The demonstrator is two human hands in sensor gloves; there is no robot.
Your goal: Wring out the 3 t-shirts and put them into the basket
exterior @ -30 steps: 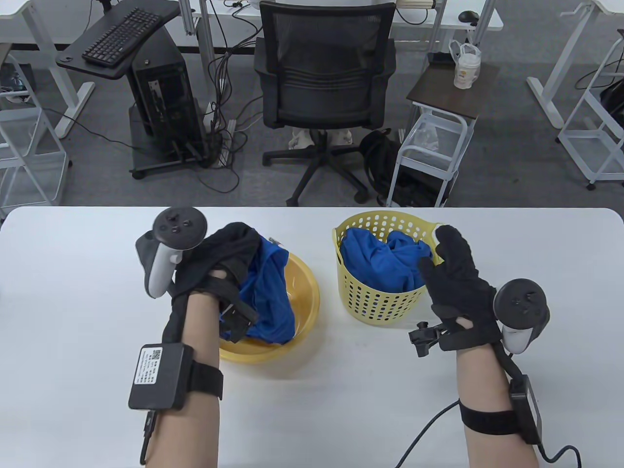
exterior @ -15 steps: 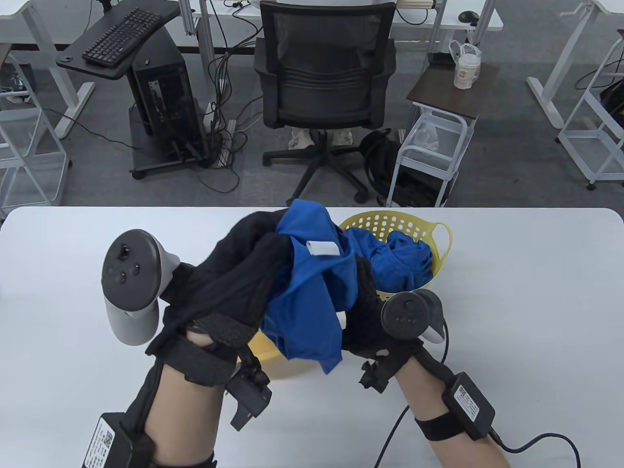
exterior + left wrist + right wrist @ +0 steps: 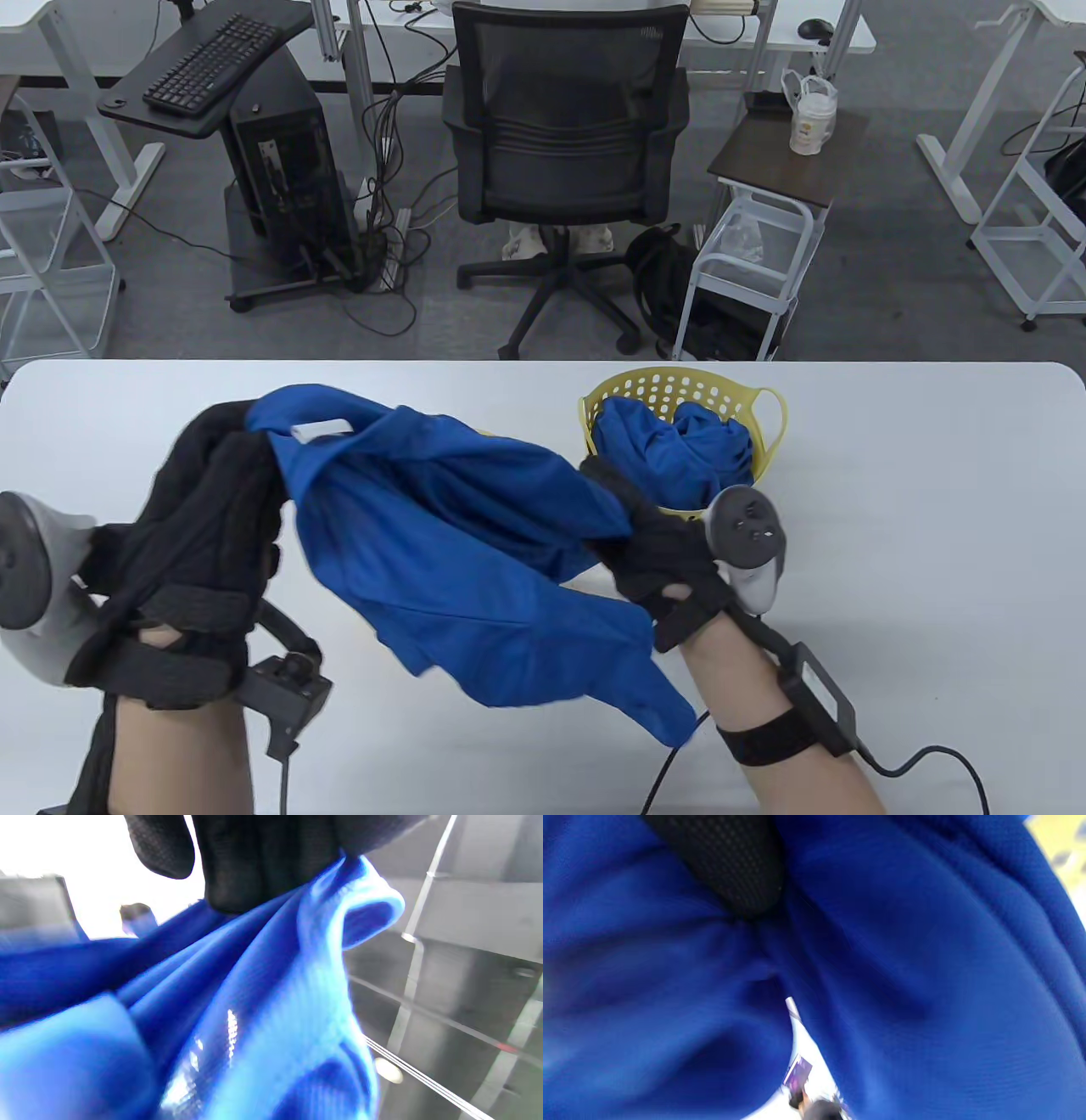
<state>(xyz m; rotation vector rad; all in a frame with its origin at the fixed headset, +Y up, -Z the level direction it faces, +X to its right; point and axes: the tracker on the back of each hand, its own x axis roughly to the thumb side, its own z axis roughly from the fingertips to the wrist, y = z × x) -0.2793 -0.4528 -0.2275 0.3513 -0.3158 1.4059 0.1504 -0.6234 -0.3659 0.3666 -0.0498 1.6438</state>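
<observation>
A blue t-shirt (image 3: 458, 543) hangs stretched above the table between both hands. My left hand (image 3: 225, 484) grips its collar end, where a white label shows; the left wrist view shows gloved fingers (image 3: 250, 861) bunching the blue t-shirt (image 3: 237, 1018). My right hand (image 3: 632, 522) grips the other end beside the basket; in the right wrist view a gloved finger (image 3: 729, 861) presses into the blue t-shirt (image 3: 903, 984), which fills that view. The yellow basket (image 3: 768, 424) at centre right holds more blue t-shirt cloth (image 3: 670, 454). The stretched shirt hides the yellow basin.
The white table (image 3: 916, 509) runs across the view, its far edge just behind the basket. A cable (image 3: 925, 760) trails from my right wrist over the table. An office chair (image 3: 564, 161) and a small cart (image 3: 747, 272) stand beyond the table.
The left hand lifted the blue t-shirt out of the yellow basin. The right hand left the basket rim and took the shirt's other end. The hands then pulled apart, spreading the shirt.
</observation>
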